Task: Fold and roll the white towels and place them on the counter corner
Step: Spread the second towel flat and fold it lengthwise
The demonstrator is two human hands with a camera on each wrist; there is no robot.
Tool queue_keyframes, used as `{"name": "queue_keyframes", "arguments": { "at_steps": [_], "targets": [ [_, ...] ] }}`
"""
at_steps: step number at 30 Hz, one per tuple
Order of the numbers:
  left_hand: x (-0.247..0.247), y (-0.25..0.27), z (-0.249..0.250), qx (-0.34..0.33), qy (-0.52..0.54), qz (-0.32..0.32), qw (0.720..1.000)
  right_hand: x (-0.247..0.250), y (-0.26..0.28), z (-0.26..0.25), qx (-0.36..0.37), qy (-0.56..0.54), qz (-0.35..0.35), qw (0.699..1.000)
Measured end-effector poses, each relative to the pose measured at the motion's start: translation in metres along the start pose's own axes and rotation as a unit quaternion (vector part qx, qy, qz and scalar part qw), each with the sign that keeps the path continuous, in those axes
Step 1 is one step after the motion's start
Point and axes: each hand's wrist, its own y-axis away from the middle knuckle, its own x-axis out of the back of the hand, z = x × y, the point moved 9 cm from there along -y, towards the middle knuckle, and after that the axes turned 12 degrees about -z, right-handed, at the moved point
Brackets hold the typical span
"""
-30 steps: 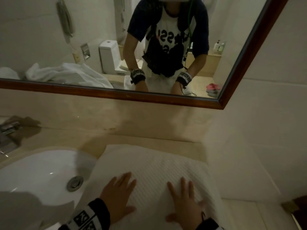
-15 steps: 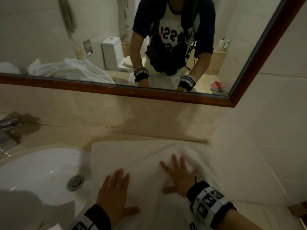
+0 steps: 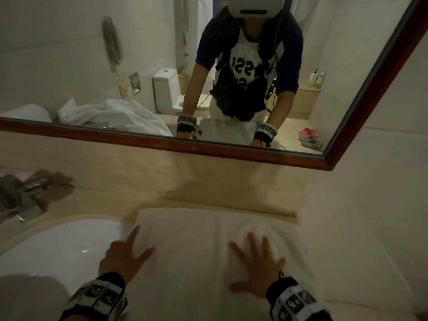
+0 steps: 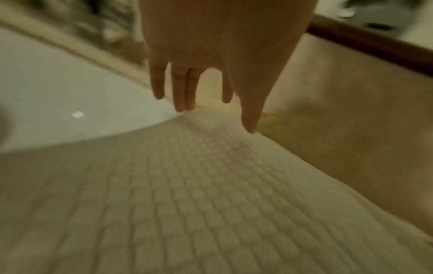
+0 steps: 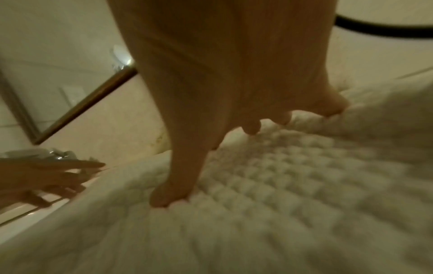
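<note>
- The right hand [image 3: 259,266] lies flat on the white towel [image 3: 203,262], fingers straight and spread, palm down; the right wrist view shows the thumb [image 5: 173,192] and fingertips pressed into the waffle weave, nothing gripped.
- The left hand [image 3: 122,258] is flat too, fingers straight and fanned, at the towel's left edge, where the cloth overlaps the basin; in the left wrist view the fingertips [image 4: 182,103] reach toward the towel's far corner (whether the palm bears on the cloth or hovers just over it, the frames do not show).
- The towel is spread in a folded, roughly rectangular pad on the beige counter [image 3: 104,200], its far edge near the backsplash, its right side close to the side wall, its left side lapping over the rim of the white sink [image 3: 58,249].
- Each wrist carries a black band with white marker tiles [image 3: 294,302].
- A chrome faucet [image 3: 25,193] stands at the far left of the counter.
- Above the backsplash hangs a wood-framed mirror [image 3: 208,150], and in it a heap of crumpled white towels [image 3: 111,117] shows on the counter's left.
</note>
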Motion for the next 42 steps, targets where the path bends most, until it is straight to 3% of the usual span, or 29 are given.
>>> {"name": "queue_keyframes", "arguments": {
  "at_steps": [3, 6, 8, 11, 14, 23, 28, 31, 34, 38, 42],
  "targets": [
    [-0.02, -0.008, -0.014, -0.003, 0.098, -0.076, 0.992, -0.02, 0.001, -0.019, 0.023, 0.021, 0.001, 1.0],
    [-0.02, -0.011, -0.007, -0.05, 0.125, -0.068, 0.989, -0.007, -0.006, -0.017, 0.025, 0.002, -0.016, 1.0],
    [-0.015, -0.012, -0.002, -0.087, 0.092, -0.062, 0.99, 0.006, -0.008, -0.014, 0.019, -0.006, -0.02, 1.0],
    [-0.015, -0.003, 0.006, -0.124, 0.037, -0.12, 0.984, -0.002, -0.003, -0.031, 0.038, 0.007, -0.007, 0.999],
    [-0.009, 0.0, 0.002, -0.111, -0.006, -0.131, 0.985, -0.023, 0.004, -0.046, 0.045, 0.028, 0.006, 0.999],
    [0.061, -0.005, -0.01, -0.101, -0.037, -0.003, 0.994, 0.004, -0.021, -0.073, 0.061, 0.01, -0.043, 0.997],
    [0.103, 0.021, -0.001, -0.128, -0.037, -0.011, 0.991, -0.012, -0.005, -0.056, 0.017, -0.015, -0.006, 1.0],
    [0.096, 0.051, 0.047, -0.215, -0.042, -0.036, 0.975, -0.027, 0.002, -0.056, 0.021, 0.007, -0.013, 1.0],
    [0.054, 0.074, 0.114, -0.289, -0.06, -0.098, 0.95, -0.019, 0.002, -0.057, 0.056, -0.024, -0.029, 0.998],
    [0.011, 0.077, 0.188, -0.307, -0.032, -0.14, 0.941, 0.017, 0.023, -0.024, 0.104, -0.199, 0.029, 0.974],
    [-0.037, 0.069, 0.241, -0.325, 0.074, -0.197, 0.922, 0.038, 0.045, 0.037, 0.076, -0.303, 0.116, 0.943]
  ]
}}
